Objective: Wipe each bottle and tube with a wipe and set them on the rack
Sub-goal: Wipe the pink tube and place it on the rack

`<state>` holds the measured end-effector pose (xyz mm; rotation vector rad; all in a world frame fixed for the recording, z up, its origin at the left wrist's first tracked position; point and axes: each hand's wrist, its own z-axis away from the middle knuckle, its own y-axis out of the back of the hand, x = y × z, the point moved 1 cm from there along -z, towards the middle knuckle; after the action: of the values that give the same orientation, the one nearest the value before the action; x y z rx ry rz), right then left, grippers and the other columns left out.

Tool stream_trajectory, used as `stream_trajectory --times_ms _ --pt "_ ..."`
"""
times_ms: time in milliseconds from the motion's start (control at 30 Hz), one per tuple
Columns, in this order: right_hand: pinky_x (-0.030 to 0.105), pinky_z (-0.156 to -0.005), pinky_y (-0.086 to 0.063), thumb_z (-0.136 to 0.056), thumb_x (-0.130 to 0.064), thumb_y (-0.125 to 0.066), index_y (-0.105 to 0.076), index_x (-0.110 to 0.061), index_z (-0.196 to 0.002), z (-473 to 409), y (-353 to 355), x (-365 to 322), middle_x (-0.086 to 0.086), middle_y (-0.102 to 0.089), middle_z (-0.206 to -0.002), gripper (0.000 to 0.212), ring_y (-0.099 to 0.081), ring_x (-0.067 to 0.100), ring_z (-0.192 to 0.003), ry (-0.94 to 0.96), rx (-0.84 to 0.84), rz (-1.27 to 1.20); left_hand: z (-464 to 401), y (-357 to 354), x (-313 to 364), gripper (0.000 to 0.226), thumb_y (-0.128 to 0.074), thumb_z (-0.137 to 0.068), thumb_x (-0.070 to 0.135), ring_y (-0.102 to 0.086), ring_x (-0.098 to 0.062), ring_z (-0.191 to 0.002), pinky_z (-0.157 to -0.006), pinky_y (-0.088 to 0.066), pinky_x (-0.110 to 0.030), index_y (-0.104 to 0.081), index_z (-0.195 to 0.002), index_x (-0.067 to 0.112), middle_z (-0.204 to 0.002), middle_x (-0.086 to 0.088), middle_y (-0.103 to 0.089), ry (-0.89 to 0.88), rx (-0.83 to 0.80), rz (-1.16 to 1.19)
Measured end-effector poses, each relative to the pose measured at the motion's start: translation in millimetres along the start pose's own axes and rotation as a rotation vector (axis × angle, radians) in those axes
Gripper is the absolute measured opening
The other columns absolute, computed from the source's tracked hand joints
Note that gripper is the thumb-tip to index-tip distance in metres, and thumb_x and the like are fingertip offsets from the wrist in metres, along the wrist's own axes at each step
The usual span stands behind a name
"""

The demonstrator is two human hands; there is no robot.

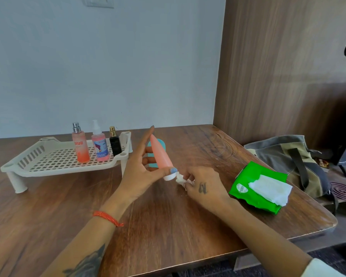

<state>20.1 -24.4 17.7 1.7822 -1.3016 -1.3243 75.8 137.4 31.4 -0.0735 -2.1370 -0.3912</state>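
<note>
Holding the peach tube (160,155) in my left hand (142,168), I keep it raised above the counter (168,226), cap end down and crimped tail pointing up and away. The thumb pinches the body just above the white cap (168,177); the other fingers lie along the far side. My right hand (203,186) is clenched around a crumpled wipe (180,179), which sits against the cap.

Handling notes: the tube looks light and soft-walled, so I judge that a firm squeeze mid-body would dent it or force product toward the cap. The grip is best kept low, near the stiff shoulder by the cap, with the wipe drawn along the smooth, probably slippery body.

A teal tube (158,144) lies on the counter behind the left hand, mostly hidden. The rack (38,156) stands to the left and carries three upright bottles: an orange spray bottle (80,148), a pink pump bottle (100,146) and a black bottle (115,144). The green wipe pack (256,186) lies to the right, one sheet pulled out.
</note>
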Motion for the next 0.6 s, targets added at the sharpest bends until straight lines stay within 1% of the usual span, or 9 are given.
stream_trajectory --times_ms 67,133,167,200,267,333,400,500,600 --pt "0.023 -0.067 -0.039 -0.086 -0.030 -0.061 -0.065 -0.019 -0.101 -2 2 -1 0.000 -0.067 -0.101 0.020 -0.059 0.017 -0.091 0.014 -0.019 0.035 1 0 0 0.105 -0.082 -0.049 0.041 -0.053 -0.018 -0.114 -0.086 -0.056 -0.032 -0.023 -0.135 0.054 -0.138 0.000 -0.042 -0.001 -0.005 -0.032" --pt "0.023 -0.059 -0.035 -0.088 -0.037 -0.057 -0.065 -0.022 -0.093 -4 9 -3 -0.001 -0.065 -0.092 0.017 -0.057 0.017 -0.085 0.044 0.014 0.083 1 0 -1 0.106 -0.081 -0.049 0.044 -0.054 -0.017 -0.112 -0.086 -0.055 -0.031 -0.022 -0.136 0.056 -0.136 0.000 -0.044 -0.006 -0.006 -0.056" --pt "0.021 -0.057 -0.034 -0.090 -0.038 -0.055 -0.065 -0.024 -0.090 -5 15 -5 -0.002 -0.064 -0.089 0.017 -0.056 0.016 -0.082 0.055 0.056 0.042 2 0 -1 0.107 -0.082 -0.050 0.045 -0.055 -0.016 -0.111 -0.085 -0.055 -0.031 -0.021 -0.138 0.056 -0.134 0.002 -0.045 -0.010 -0.007 -0.073" --pt "0.018 -0.060 -0.037 -0.091 -0.040 -0.054 -0.067 -0.023 -0.094 -7 20 -8 -0.003 -0.066 -0.092 0.021 -0.057 0.013 -0.082 0.054 0.094 -0.048 2 0 -2 0.109 -0.082 -0.051 0.044 -0.056 -0.015 -0.109 -0.085 -0.055 -0.031 -0.020 -0.140 0.054 -0.132 0.003 -0.046 -0.011 -0.010 -0.099" --pt "0.019 -0.074 -0.045 -0.089 -0.043 -0.055 -0.067 -0.021 -0.107 -11 30 -17 -0.007 -0.067 -0.100 0.031 -0.058 0.005 -0.087 0.042 0.127 -0.289 2 0 -4 0.112 -0.087 -0.058 0.038 -0.057 -0.016 -0.109 -0.086 -0.055 -0.033 -0.016 -0.143 0.051 -0.130 0.003 -0.048 -0.013 -0.016 -0.152" --pt "0.015 -0.077 -0.046 -0.085 -0.048 -0.057 -0.063 -0.023 -0.112 -15 40 -29 -0.012 -0.064 -0.098 0.037 -0.057 -0.001 -0.084 0.047 0.099 -0.429 2 -1 -5 0.114 -0.087 -0.059 0.037 -0.057 -0.017 -0.111 -0.087 -0.056 -0.038 -0.012 -0.145 0.050 -0.133 0.003 -0.050 -0.026 -0.016 -0.174" --pt "0.015 -0.074 -0.046 -0.083 -0.049 -0.060 -0.060 -0.024 -0.112 -18 47 -43 -0.016 -0.059 -0.091 0.039 -0.057 -0.002 -0.080 0.070 0.047 -0.404 3 -2 -4 0.117 -0.086 -0.059 0.035 -0.056 -0.018 -0.114 -0.089 -0.054 -0.042 -0.010 -0.146 0.046 -0.136 0.001 -0.049 -0.021 -0.015 -0.178" --pt "0.025 -0.074 -0.050 -0.083 -0.043 -0.063 -0.059 -0.020 -0.106 -24 53 -58 -0.011 -0.059 -0.086 0.032 -0.058 0.007 -0.078 0.099 -0.005 -0.239 3 -3 -4 0.118 -0.086 -0.061 0.032 -0.057 -0.016 -0.112 -0.088 -0.055 -0.037 -0.007 -0.147 0.044 -0.135 0.004 -0.050 -0.019 -0.035 -0.223" --pt "0.019 -0.066 -0.046 -0.084 -0.033 -0.063 -0.062 -0.016 -0.100 -34 52 -65 -0.008 -0.059 -0.083 0.024 -0.053 0.008 -0.072 0.117 -0.011 -0.122 3 -1 -3 0.118 -0.086 -0.060 0.035 -0.057 -0.016 -0.112 -0.088 -0.055 -0.031 -0.007 -0.148 0.039 -0.128 0.009 -0.050 -0.028 -0.055 -0.278"
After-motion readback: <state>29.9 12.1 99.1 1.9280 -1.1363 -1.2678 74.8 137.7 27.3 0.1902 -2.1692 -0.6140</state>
